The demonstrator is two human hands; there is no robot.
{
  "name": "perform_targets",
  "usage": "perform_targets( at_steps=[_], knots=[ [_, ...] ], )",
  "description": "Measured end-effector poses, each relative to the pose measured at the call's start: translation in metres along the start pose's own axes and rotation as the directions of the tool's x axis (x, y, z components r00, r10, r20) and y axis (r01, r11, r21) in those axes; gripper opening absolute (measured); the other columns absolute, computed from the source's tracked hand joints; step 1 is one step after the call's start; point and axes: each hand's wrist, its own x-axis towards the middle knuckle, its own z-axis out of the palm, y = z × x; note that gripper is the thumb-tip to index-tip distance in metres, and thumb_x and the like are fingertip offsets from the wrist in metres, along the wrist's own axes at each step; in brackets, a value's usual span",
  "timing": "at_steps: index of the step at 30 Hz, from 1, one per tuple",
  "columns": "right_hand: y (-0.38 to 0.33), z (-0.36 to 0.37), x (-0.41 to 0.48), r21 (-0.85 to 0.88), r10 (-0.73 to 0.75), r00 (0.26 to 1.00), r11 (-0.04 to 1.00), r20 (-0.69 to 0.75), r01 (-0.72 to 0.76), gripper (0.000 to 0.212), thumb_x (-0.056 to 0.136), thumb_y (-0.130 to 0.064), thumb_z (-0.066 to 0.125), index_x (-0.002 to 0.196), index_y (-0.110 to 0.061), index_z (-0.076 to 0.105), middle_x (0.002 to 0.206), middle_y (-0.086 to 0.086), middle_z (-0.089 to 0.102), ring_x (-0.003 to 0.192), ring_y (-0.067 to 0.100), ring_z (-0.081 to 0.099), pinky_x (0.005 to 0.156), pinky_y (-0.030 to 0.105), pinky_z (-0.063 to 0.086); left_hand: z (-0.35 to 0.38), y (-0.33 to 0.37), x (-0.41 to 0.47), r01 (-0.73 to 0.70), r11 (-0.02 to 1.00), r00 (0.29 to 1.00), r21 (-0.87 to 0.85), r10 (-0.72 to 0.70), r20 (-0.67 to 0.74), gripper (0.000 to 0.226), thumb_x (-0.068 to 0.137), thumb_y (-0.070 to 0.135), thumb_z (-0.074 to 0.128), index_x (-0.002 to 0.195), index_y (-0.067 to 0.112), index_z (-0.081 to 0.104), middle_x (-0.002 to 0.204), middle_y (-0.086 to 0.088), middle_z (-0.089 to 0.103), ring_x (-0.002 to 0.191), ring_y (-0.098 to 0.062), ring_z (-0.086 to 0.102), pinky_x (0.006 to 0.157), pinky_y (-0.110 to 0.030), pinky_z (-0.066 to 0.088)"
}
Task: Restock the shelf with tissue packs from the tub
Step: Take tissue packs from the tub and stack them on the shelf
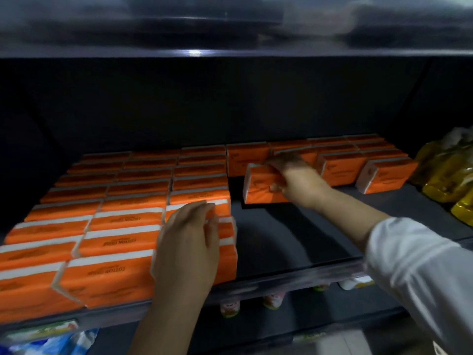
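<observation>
One tissue pack [258,187], likely light, soft and slick-wrapped, is in a gap on the shelf [281,242], the right grip [294,180] clasping its long faces, while the left grip [189,239] rests spread on stacked packs [122,242].

My left hand [186,242] covers most of the front tissue packs [227,252] in that row. My right hand [294,180] is blurred and hides the top of its tissue pack [258,185]. The yellow bags [445,172] run off the right edge. The shelf lip [281,280] hides most of the small bottles [230,307] below.
</observation>
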Motion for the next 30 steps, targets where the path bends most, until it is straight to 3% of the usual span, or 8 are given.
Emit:
perform_targets(
  at_steps=[3,6,12,17,23,27,30],
  knots=[
    [-0.009,0.014,0.034,-0.047,-0.002,1.000,0.999,-0.012,0.001,0.053,0.089,-0.010,0.051,0.141,-0.017,0.039,0.146,0.015,0.032,0.135,0.031,0.029,0.111,0.029,0.022,0.002,-0.006,0.007,0.000,1.000,1.000,-0.003,0.000,-0.005,0.029,0.090,0.023,0.052,0.117,0.022,0.063,0.118,0.003,0.061,0.109,-0.014,0.053,0.093,-0.026,0.040],
    [-0.013,0.025,0.059,-0.112,0.019,0.998,0.993,-0.064,-0.026,0.047,0.094,-0.011,0.041,0.140,-0.018,0.042,0.145,0.016,0.033,0.134,0.033,0.029,0.112,0.034,0.025,0.005,-0.011,0.013,0.005,1.000,1.000,-0.026,-0.005,-0.002,0.029,0.089,0.022,0.054,0.116,0.022,0.064,0.114,0.003,0.064,0.106,-0.013,0.055,0.092,-0.030,0.044],
    [-0.007,0.044,0.088,-0.216,0.032,0.995,0.975,-0.090,-0.051,0.051,0.090,-0.008,0.040,0.138,-0.024,0.045,0.145,0.013,0.036,0.130,0.034,0.033,0.106,0.039,0.032,0.006,-0.014,0.019,-0.007,0.996,1.000,-0.085,0.008,0.006,0.021,0.092,0.020,0.055,0.109,0.025,0.066,0.102,0.007,0.065,0.086,0.001,0.046,0.073,-0.012,0.034],
    [-0.006,0.051,0.092,-0.302,0.065,0.983,0.946,-0.174,-0.116,0.044,0.089,-0.009,0.041,0.130,-0.019,0.054,0.138,0.011,0.043,0.126,0.034,0.035,0.099,0.039,0.033,0.010,-0.016,0.022,-0.005,0.998,1.000,-0.058,0.006,0.019,0.021,0.089,0.028,0.056,0.108,0.027,0.066,0.104,0.007,0.065,0.094,-0.003,0.051,0.083,-0.020,0.038],
    [-0.005,0.059,0.077,-0.158,0.105,0.978,0.978,-0.182,-0.135,0.040,0.092,-0.009,0.044,0.130,-0.013,0.054,0.138,0.013,0.047,0.128,0.030,0.040,0.103,0.033,0.033,0.009,-0.014,0.020,-0.013,0.999,0.999,-0.042,0.015,0.033,0.023,0.089,0.029,0.054,0.110,0.027,0.065,0.107,0.008,0.064,0.102,-0.009,0.055,0.091,-0.030,0.046],
    [-0.001,0.050,0.042,-0.003,0.119,0.976,0.993,-0.181,-0.121,0.042,0.092,-0.017,0.052,0.134,-0.012,0.050,0.140,0.012,0.045,0.131,0.029,0.038,0.106,0.030,0.028,0.009,-0.002,0.017,-0.080,0.996,0.997,-0.036,0.079,-0.010,0.019,0.089,0.021,0.057,0.104,0.023,0.068,0.101,0.004,0.066,0.096,-0.016,0.058,0.084,-0.036,0.049],
    [0.008,0.045,-0.007,0.073,0.077,0.955,0.996,-0.288,-0.058,0.033,0.086,-0.019,0.061,0.117,-0.008,0.062,0.119,0.017,0.058,0.113,0.036,0.051,0.093,0.034,0.040,0.012,0.017,0.010,-0.172,0.984,0.984,-0.043,0.170,-0.053,0.020,0.088,0.021,0.053,0.096,0.016,0.070,0.093,0.000,0.066,0.087,-0.021,0.059,0.077,-0.032,0.046]
  ],
)
